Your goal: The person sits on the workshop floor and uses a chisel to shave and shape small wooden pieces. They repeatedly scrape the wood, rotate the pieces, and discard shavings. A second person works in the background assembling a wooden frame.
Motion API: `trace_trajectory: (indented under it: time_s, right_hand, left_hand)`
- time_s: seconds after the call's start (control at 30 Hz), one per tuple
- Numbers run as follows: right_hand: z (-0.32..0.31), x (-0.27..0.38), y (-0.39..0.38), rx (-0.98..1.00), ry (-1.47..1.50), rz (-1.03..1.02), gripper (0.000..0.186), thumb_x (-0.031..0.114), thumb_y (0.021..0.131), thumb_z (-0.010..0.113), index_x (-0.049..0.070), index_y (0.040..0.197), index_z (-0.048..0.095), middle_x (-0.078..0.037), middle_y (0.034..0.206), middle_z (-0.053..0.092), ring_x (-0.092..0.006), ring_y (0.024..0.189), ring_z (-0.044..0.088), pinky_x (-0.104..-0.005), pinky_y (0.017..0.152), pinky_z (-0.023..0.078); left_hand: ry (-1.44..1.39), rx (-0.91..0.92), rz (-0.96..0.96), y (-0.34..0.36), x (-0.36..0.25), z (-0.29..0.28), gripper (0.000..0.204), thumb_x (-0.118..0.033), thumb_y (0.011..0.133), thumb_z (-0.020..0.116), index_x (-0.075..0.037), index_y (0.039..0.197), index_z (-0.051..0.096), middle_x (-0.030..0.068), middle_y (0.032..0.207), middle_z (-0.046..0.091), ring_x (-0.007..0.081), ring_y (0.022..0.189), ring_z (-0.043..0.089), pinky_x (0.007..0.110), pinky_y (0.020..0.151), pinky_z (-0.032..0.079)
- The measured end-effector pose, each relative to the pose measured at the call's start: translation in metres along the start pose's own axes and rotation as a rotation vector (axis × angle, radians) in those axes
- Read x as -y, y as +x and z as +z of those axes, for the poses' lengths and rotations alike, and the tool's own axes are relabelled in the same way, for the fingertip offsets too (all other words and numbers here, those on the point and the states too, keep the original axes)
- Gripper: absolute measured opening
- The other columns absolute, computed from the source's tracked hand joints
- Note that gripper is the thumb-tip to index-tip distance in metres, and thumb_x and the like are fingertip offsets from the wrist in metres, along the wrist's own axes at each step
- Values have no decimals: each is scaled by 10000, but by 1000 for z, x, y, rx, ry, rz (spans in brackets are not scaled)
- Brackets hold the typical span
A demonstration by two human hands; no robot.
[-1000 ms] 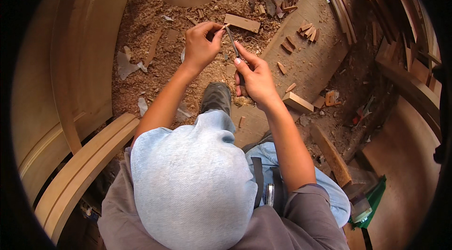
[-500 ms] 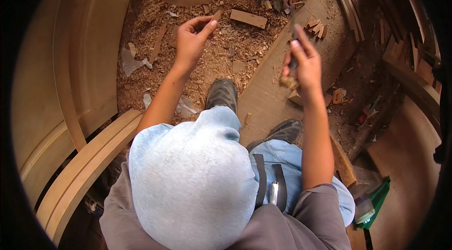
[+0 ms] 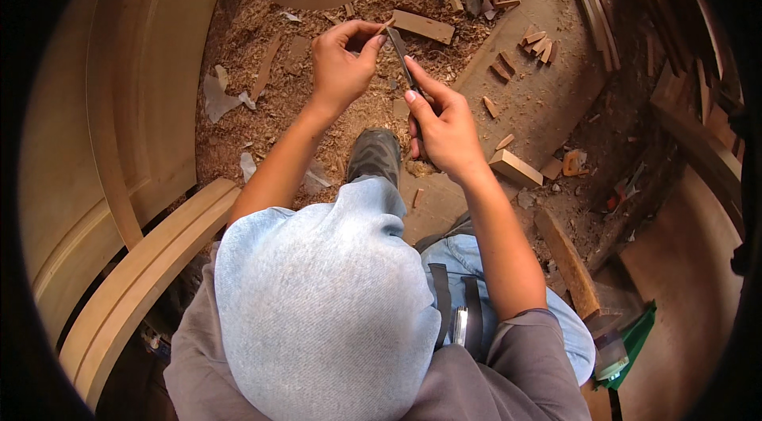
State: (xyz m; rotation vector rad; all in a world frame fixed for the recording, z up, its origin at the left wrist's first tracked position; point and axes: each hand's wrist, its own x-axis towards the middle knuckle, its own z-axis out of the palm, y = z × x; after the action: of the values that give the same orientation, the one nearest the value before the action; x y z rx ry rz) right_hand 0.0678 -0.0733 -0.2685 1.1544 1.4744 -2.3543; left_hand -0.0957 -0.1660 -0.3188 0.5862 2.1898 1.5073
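Between the thumb and fingers of my left hand (image 3: pixel 343 64) is a small pointed sliver of wood (image 3: pixel 386 25). My right hand (image 3: pixel 446 123) grips a chisel (image 3: pixel 400 53), its dark flat blade angled up and left. The blade tip meets or nearly meets the wood sliver; exact contact is too small to tell. My right fingers cover most of the handle. Small cut wood wedges (image 3: pixel 538 48) lie on the plank (image 3: pixel 508 103) to the right. A loose wedge (image 3: pixel 490 107) rests nearer to my right hand.
A wood block (image 3: pixel 516 169) sits right of my right wrist. Another block (image 3: pixel 423 26) lies on shavings (image 3: pixel 278 127) beyond my hands. A curved wooden rail (image 3: pixel 147 270) and large panel (image 3: pixel 151 88) stand at left. Stacked wood strips (image 3: pixel 675 32) are at far right.
My right hand has swung left with the chisel, bringing its blade to the wood sliver. My left hand has shifted slightly right. More wedges on the plank are now uncovered.
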Motion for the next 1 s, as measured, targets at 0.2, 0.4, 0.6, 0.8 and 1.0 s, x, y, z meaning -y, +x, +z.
trace_trajectory:
  time_s: [0.2,0.4,0.6,0.8,1.0]
  right_hand:
    - [19,36,35,-535,56,-345,406,191,1052,535,100,1448,543,0,654,514,-91,493,532,-276,445,448]
    - [-69,79,48,-467,331,-562,459,162,1036,554,93,1484,482,-52,693,574,-137,509,570,-286,459,505]
    - [-42,24,2,-137,64,-181,498,174,1014,600,156,1499,487,-19,640,549,-113,433,527,-254,415,451]
    - [-14,16,-7,21,118,-114,494,139,1027,574,157,1511,475,12,614,522,-79,435,505,-236,422,410]
    - [-16,22,-7,51,62,-124,492,141,1027,571,157,1510,477,20,614,511,-68,443,491,-237,429,411]
  left_hand:
    - [227,11,222,7,-25,-4,111,-62,849,731,-17,942,770,90,766,742,154,642,691,287,600,528]
    - [-55,108,-166,-39,-6,-14,149,-101,900,735,-19,1022,762,61,824,744,109,696,674,269,652,541]
    - [-488,194,-253,-9,-1,-9,294,-211,964,708,-15,1182,689,71,999,737,118,882,669,273,811,547]
    - [-725,155,-494,0,-21,0,299,-270,1030,609,-39,1200,690,13,870,707,84,752,628,238,746,535]
    - [-493,184,-323,-1,-13,3,365,-332,1077,506,-32,1143,704,0,832,674,67,733,602,227,688,497]
